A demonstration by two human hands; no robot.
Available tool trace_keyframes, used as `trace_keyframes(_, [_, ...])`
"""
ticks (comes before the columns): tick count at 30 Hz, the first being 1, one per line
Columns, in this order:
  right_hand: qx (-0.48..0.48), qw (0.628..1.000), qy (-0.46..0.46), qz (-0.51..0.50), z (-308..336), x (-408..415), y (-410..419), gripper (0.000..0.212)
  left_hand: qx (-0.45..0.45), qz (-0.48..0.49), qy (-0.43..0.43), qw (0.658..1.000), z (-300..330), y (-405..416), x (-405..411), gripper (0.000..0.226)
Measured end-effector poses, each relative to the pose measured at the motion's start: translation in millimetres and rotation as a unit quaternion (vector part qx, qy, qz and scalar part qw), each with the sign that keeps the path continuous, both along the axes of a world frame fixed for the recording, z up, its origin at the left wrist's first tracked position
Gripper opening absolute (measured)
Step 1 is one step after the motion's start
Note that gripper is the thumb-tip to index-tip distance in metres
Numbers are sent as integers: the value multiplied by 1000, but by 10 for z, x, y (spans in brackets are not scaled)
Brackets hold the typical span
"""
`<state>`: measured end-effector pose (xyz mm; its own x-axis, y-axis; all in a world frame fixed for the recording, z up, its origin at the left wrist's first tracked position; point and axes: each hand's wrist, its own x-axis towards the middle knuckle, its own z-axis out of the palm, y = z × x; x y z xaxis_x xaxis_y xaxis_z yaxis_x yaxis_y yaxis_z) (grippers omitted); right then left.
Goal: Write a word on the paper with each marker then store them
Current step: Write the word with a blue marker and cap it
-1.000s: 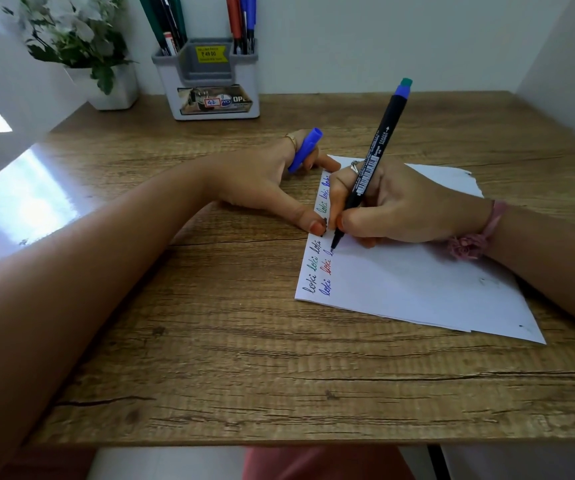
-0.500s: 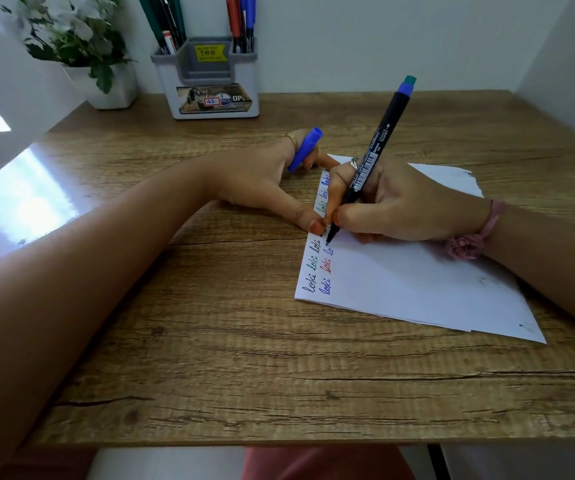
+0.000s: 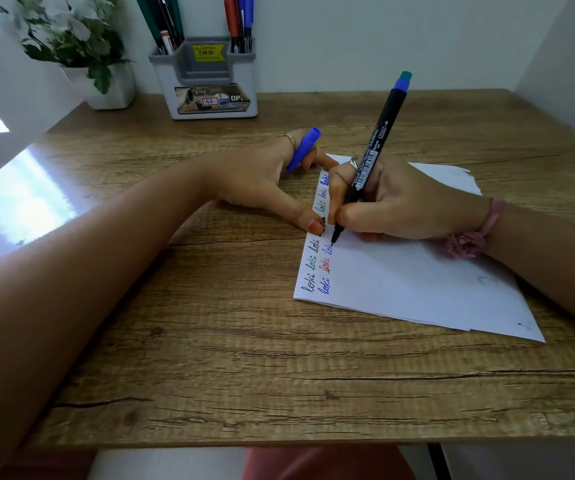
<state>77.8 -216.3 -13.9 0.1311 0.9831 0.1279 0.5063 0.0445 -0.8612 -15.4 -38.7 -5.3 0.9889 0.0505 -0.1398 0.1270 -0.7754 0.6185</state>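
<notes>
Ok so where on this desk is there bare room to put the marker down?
Bare wood lies in front of the paper toward the near edge, and between the left hand and the organizer. It is crowded where the right hand writes.

Wooden desk (image 3: 230,358), dark grain with cracks, set into a white-walled corner. Plain wall (image 3: 383,39) behind, side wall (image 3: 573,46) at right. Bright daylight glares on a glossy white surface (image 3: 26,202) at left, possibly a sill. Pale floor (image 3: 168,464) below desk edge.
</notes>
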Motion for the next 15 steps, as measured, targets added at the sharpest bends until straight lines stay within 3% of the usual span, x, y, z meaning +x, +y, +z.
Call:
trace_keyframes(8, [11,1000,1,0,-9,7,10,16,10,-2,-1,1000,1,17,10,112])
trace_keyframes(15, [13,1000,2,-7,-11,-10,9,7,22,-7,-1,1000,-15,18,13,104])
